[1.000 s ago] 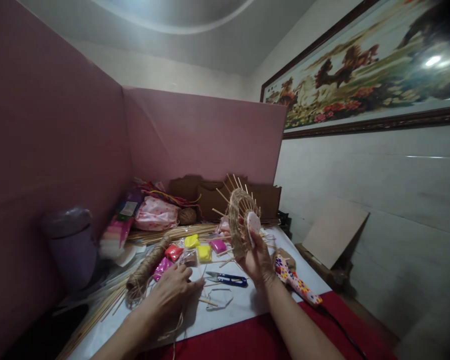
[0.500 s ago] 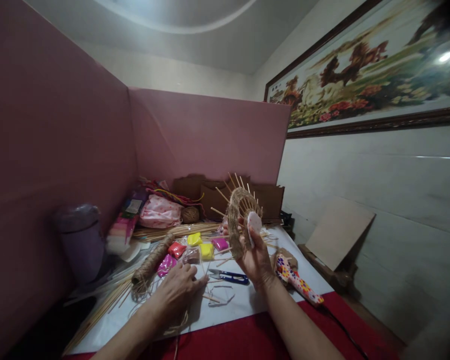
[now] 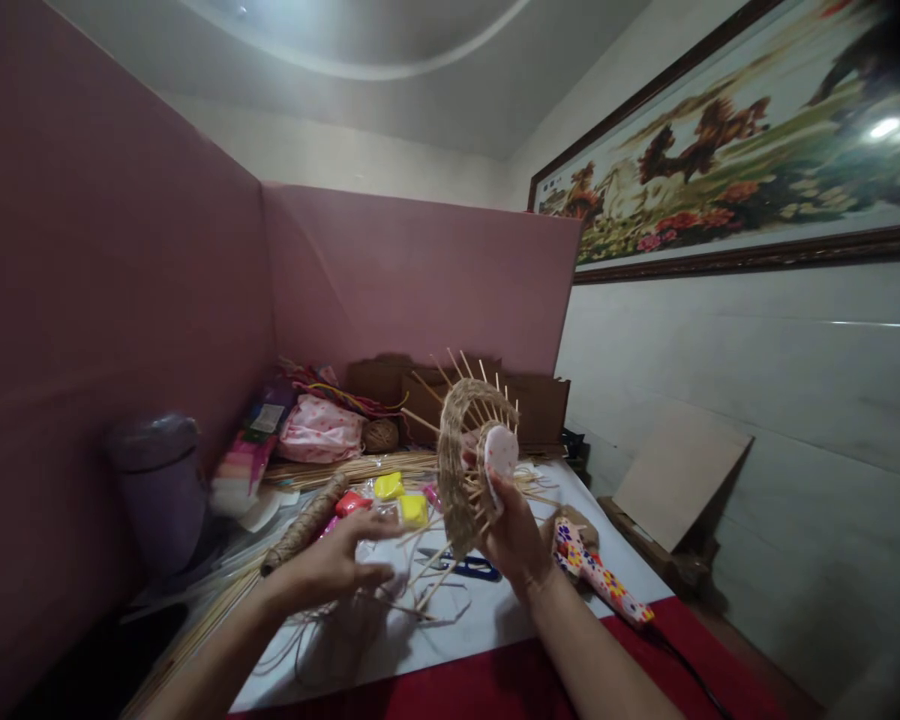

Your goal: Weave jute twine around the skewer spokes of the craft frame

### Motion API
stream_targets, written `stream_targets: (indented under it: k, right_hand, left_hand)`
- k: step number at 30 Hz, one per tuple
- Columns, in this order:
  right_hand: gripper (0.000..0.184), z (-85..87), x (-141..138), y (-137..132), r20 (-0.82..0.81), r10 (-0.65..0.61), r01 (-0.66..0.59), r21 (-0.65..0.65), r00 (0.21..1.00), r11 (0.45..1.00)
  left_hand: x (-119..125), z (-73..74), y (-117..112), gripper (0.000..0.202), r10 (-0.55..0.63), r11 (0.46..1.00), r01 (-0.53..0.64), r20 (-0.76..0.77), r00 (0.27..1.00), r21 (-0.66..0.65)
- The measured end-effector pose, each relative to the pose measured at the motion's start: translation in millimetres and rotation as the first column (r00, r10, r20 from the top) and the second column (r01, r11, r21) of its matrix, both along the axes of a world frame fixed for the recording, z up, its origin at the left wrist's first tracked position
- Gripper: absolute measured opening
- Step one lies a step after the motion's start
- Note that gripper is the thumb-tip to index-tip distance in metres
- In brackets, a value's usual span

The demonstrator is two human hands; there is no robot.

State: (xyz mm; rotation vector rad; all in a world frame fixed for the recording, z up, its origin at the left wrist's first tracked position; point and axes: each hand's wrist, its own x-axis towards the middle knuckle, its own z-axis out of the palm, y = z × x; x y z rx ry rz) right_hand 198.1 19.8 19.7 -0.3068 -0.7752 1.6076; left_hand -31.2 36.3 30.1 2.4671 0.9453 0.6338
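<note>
Brown and round, the stick-spoked weaving [image 3: 451,470] is clamped in my right hand [image 3: 513,532] above the table [image 3: 390,655], between its side edges; my left hand [image 3: 337,565] hovers apart, thumb and fingers spread, near the twine roll [image 3: 305,525], closer to the left edge.

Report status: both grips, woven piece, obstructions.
Right grip holds woven piece, sticks protruding. Left grip spread, nothing visibly held. Blue-handled snips partly hidden behind woven piece.
</note>
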Motion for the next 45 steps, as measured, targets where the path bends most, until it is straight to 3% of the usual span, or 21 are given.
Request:
stream_targets:
  k: [2, 5, 8, 13, 19, 24, 27, 33, 38, 45]
  right_hand:
    - [0.027, -7.1, -1.3, 1.7, 0.035, 0.046, -0.045, -0.026, 0.998, 0.999]
    - [0.022, -15.5, -3.9, 1.7, 0.115, 0.113, -0.103, -0.091, 0.987, 0.991]
    - [0.024, -18.0, -6.5, 0.0, 0.185, 0.161, -0.145, -0.098, 0.970, 0.985]
    - [0.027, -18.0, -9.7, -1.0, 0.223, 0.163, -0.139, -0.121, 0.961, 0.983]
    - [0.024, -22.0, -9.4, 3.9, 0.166, 0.152, -0.126, -0.157, 0.974, 0.980]
    - [0.016, -21.1, -8.7, 6.5, 0.058, 0.147, -0.135, -0.168, 0.987, 0.976]
    - [0.014, -19.7, -8.8, 5.9, 0.068, 0.174, -0.159, -0.193, 0.982, 0.968]
    - [0.023, -24.0, -7.8, 7.5, 0.210, 0.145, -0.102, -0.202, 0.967, 0.974]
    - [0.028, -30.8, -5.7, 10.2, 0.290, 0.170, -0.111, -0.210, 0.942, 0.971]
    - [0.023, -33.0, -4.4, 10.6, 0.301, 0.168, -0.110, -0.202, 0.939, 0.973]
  left_hand:
    - [-0.8, 21.9, 0.7, 0.035, 0.039, 0.955, 0.073, 0.365, 0.930, -0.286]
    - [6.7, 43.2, -4.4, 0.037, 0.038, 0.894, 0.275, 0.673, 0.739, -0.354]
    - [17.3, 46.8, -12.7, 0.036, 0.031, 0.837, 0.392, 0.750, 0.661, -0.381]
    - [25.8, 32.4, -16.4, 0.022, 0.142, 0.787, 0.446, 0.828, 0.543, -0.427]
    - [21.3, 11.7, -9.5, 0.022, 0.271, 0.838, 0.251, 0.770, 0.578, -0.484]
    - [10.7, -0.2, -6.1, 0.031, 0.273, 0.849, 0.186, 0.713, 0.646, -0.494]
    - [7.0, -1.0, -4.5, 0.029, 0.286, 0.844, 0.172, 0.697, 0.657, -0.508]
    - [4.6, 7.4, -6.6, 0.036, 0.244, 0.840, 0.273, 0.777, 0.581, -0.468]
    - [1.2, 4.4, -4.4, 0.032, 0.347, 0.803, 0.213, 0.729, 0.590, -0.556]
    - [4.1, -0.6, 1.0, 0.029, 0.301, 0.871, 0.129, 0.723, 0.622, -0.473]
